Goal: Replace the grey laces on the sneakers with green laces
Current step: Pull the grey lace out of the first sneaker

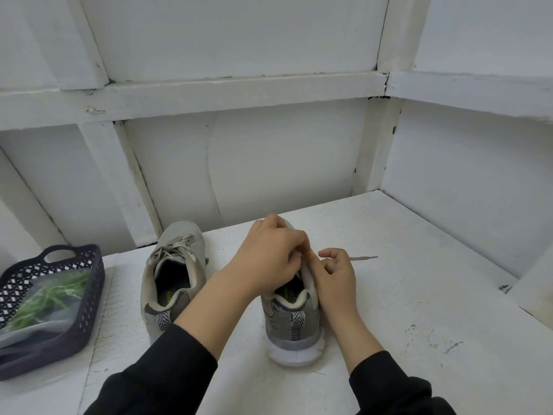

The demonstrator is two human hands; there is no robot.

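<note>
Two grey sneakers stand on the white table, heels toward me. The left sneaker (pixel 173 274) keeps its grey lace tied in a bow. My left hand (pixel 269 256) covers the top of the right sneaker (pixel 291 322), fingers curled and pinching at its lacing. My right hand (pixel 336 274) sits against that shoe's right side, fingers curled on the grey lace, whose free end (pixel 363 258) trails out to the right over the table. Green laces (pixel 45 298) lie in a clear bag inside the dark basket at the left.
The dark perforated basket (pixel 89 307) with handles stands at the table's left edge. White panelled walls close in the back and right side. The white table surface (pixel 419 295) stretches to the right of the shoes.
</note>
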